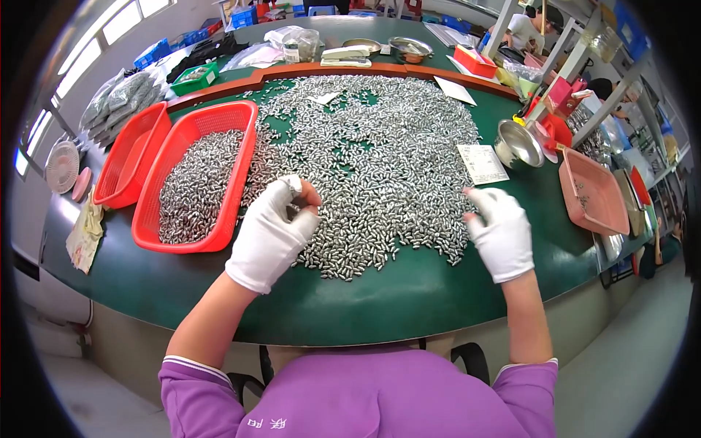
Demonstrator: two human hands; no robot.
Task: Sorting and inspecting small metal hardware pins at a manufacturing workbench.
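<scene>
A wide layer of small shiny silver metal pieces (380,160), each like a little capsule, covers the middle of the green table (350,314). My left hand (270,233), in a white glove with bare fingertips, is over the layer's left part. Its fingers curl toward the thumb in a pinch; anything between them is too small to make out. At the layer's right edge is my right hand (500,230), gloved the same way, with thumb and forefinger apart and nothing visible between them. Left of my left hand, a red plastic basket (148,212) holds a heap of the same pieces.
A second red basket (124,171) stands farther left. A wooden strip (350,71) borders the far side. On the right are a printed paper slip (482,164), a metal bowl (518,144) and a pink tray (595,212). Other people sit beyond the shelf frame.
</scene>
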